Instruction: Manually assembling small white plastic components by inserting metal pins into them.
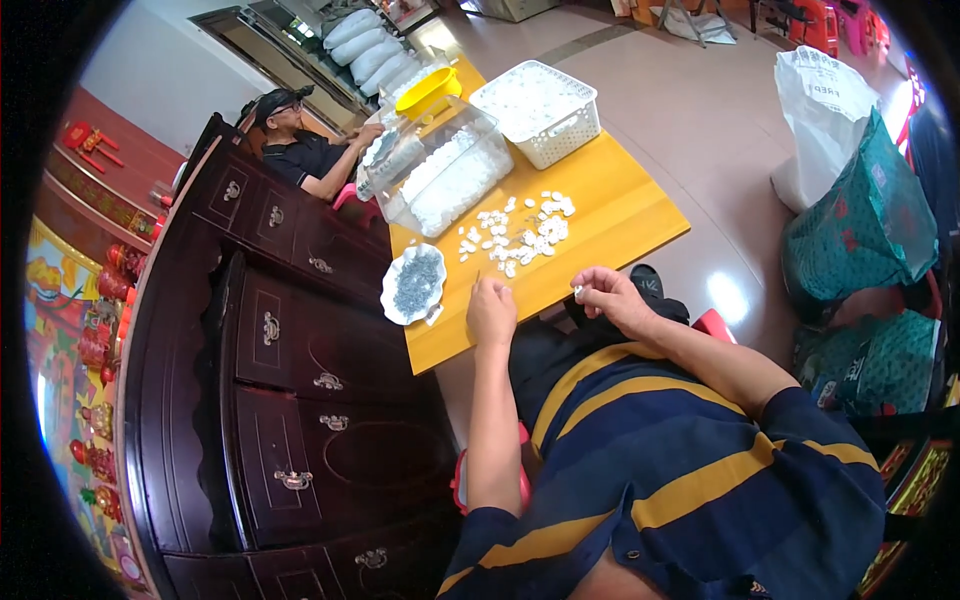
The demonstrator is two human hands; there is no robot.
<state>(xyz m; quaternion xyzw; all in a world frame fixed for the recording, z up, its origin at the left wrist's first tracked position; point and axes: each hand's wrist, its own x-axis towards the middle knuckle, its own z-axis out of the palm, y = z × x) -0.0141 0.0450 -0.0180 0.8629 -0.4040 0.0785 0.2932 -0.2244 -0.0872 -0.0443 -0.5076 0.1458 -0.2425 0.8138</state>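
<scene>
A small white piece [578, 291] is pinched by the fingers of the right hand [616, 299]; the left hand [492, 314] is curled, its contents indiscernible. Rounded white pieces [548, 232] are strewn on the smooth wooden table [625, 205] beside a scalloped dish [389, 288].

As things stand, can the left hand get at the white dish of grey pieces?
Probably yes: the white dish sits left of the left hand, with nothing tall between them; only a small white piece lies by its rim.

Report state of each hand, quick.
Left hand: closed; cannot tell whether it holds anything.
Right hand: closed, pinching a small white piece at the fingertips.
</scene>
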